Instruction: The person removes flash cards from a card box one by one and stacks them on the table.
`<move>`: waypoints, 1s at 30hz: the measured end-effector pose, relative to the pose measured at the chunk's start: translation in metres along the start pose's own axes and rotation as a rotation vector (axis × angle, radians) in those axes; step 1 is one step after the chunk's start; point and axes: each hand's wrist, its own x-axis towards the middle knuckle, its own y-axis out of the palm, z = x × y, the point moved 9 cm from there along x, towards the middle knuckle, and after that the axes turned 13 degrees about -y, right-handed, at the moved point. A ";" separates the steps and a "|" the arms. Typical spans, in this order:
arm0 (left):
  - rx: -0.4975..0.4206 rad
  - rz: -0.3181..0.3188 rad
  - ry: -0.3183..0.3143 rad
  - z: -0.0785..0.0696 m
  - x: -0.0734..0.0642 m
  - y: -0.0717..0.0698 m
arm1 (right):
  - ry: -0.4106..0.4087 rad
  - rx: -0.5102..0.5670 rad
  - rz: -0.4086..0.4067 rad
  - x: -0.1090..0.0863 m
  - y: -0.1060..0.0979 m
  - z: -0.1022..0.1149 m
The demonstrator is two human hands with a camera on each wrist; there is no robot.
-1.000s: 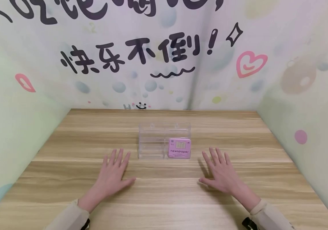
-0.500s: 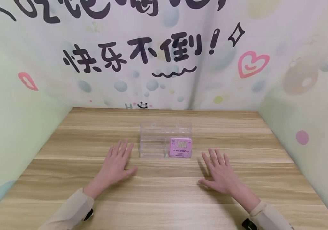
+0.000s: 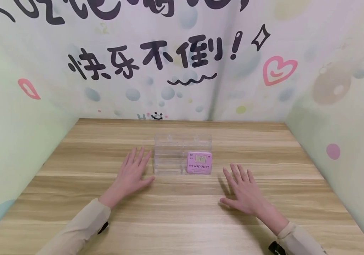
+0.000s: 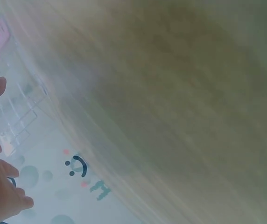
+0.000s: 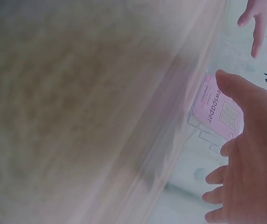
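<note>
Clear rack [image 3: 168, 159] stands on the counter [image 3: 182, 226], well ahead of the person. Pink "newspaper" pack [image 3: 199, 163] sits low at the front of its right half, printed face toward the person; left half shows no pack. Left hand [image 3: 132, 173] released, fingers straight and spread, just beside the rack's left end; whether the thumb touches the front corner cannot be told. Right hand [image 3: 246, 193] also released, palm down, near the rack but apart from it.

Risks, as judged: a sideways push by the left hand alone could skid or turn the rack, which looks light, with nothing bracing its far end. A knock or tilt might tip the pack out forward. Clear walls are faint against the wood, so fingertips could misjudge the edge.
</note>
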 end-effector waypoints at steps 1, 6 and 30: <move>0.005 -0.009 0.002 0.000 0.001 0.000 | -0.002 0.000 0.002 0.000 0.000 0.000; 0.022 -0.034 0.013 0.001 0.008 0.005 | -0.005 -0.004 0.009 0.001 0.001 0.000; -0.053 0.026 0.036 -0.003 0.027 0.024 | 0.011 0.038 -0.007 0.004 -0.002 -0.004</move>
